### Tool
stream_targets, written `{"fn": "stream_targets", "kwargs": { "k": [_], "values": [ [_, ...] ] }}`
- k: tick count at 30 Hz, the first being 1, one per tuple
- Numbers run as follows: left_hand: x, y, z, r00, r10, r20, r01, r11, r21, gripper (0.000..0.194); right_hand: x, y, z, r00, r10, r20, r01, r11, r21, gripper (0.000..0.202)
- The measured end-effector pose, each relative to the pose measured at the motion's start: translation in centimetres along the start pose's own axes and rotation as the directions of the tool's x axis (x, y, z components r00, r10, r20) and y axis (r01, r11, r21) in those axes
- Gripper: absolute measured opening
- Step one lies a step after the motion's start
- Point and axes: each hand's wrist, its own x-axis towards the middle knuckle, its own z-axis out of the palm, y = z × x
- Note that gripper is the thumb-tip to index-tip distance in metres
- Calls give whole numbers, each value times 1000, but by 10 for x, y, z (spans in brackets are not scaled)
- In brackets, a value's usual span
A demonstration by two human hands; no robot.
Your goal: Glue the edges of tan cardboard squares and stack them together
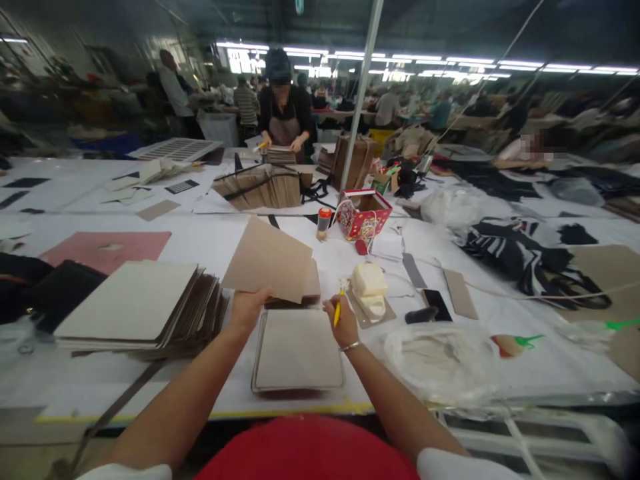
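My left hand [250,309] grips the lower edge of a brown cardboard sheet [273,257], which is raised and tilted. Behind it, partly covered, a low stack of brown board [311,283] lies on the table. My right hand [344,321] is closed around a slim yellow pen-like tool [337,313], its pale tip pointing away from me; its exact kind is unclear. In front of me, between my forearms, a pale board panel with rounded corners [300,350] lies on at least one similar panel. My right hand is by this panel's far right corner.
A tall stack of boards [130,303] stands at left. To the right are a cream-coloured device [370,290], a dark phone [437,305] and a plastic bag [440,363]. A red-lidded jar [323,223] and red box [364,215] stand farther back. A co-worker [284,113] works opposite.
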Motion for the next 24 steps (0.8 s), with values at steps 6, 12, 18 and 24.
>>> {"fn": "stream_targets", "kwargs": {
  "k": [6, 12, 18, 24],
  "values": [
    [-62, -49, 5, 926, -358, 119, 372, 818, -439, 41, -22, 4, 15, 987, 156, 37, -161, 947, 278, 24],
    [-88, -75, 3, 843, -509, 171, 527, 721, -449, 38, -46, 22, 0, 966, 240, 95, -258, 905, 338, 27],
    [-108, -89, -1, 775, -594, 216, 623, 658, -423, 44, -64, 30, -7, 955, 266, 131, -294, 908, 300, 34],
    [-106, -99, -39, 711, -653, 260, 692, 585, -424, 36, -77, 44, -15, 927, 274, 257, -353, 871, 342, 35]
  ]
}}
